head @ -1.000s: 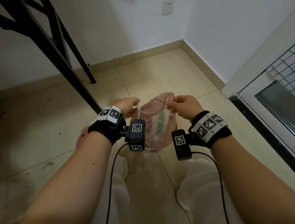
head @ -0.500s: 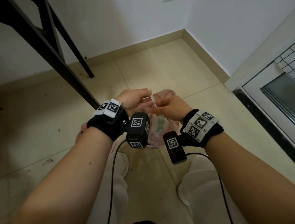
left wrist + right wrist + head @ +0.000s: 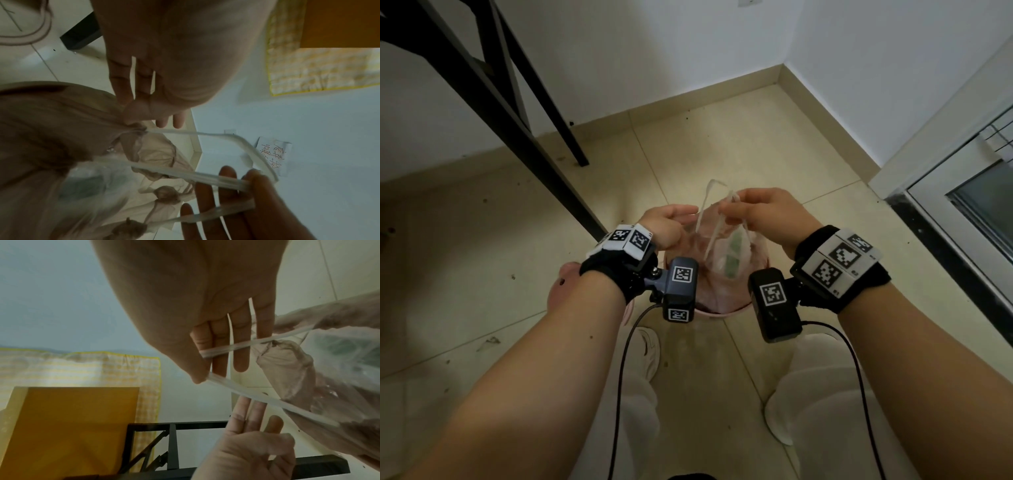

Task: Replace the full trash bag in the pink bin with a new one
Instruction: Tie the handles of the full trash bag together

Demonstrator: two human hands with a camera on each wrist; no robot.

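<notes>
The pink bin [image 3: 722, 313] stands on the floor between my feet. In it sits the full translucent trash bag [image 3: 726, 260] [image 3: 41, 129] [image 3: 339, 369], its mouth gathered. White drawstrings [image 3: 710, 219] [image 3: 226, 135] [image 3: 257, 395] rise from the bag. My right hand [image 3: 739, 205] [image 3: 207, 366] [image 3: 236, 194] pinches the drawstrings between thumb and fingers above the bag. Just left of the strings hovers my left hand [image 3: 671, 219] [image 3: 148, 110] [image 3: 252, 426], fingers straight and holding nothing, with its thumb close to the bag's gathered neck.
Black table legs [image 3: 517, 130] slant down to the left of the bin. A wall corner lies beyond it, and a glass door frame [image 3: 945, 192] is on the right. My white shoes [image 3: 649, 353] are just behind the bin. Cables hang from both wrists.
One second ago each hand held a drawstring apart. They then met over the bag. Now the right hand holds the strings and the left hand has let go and opened.
</notes>
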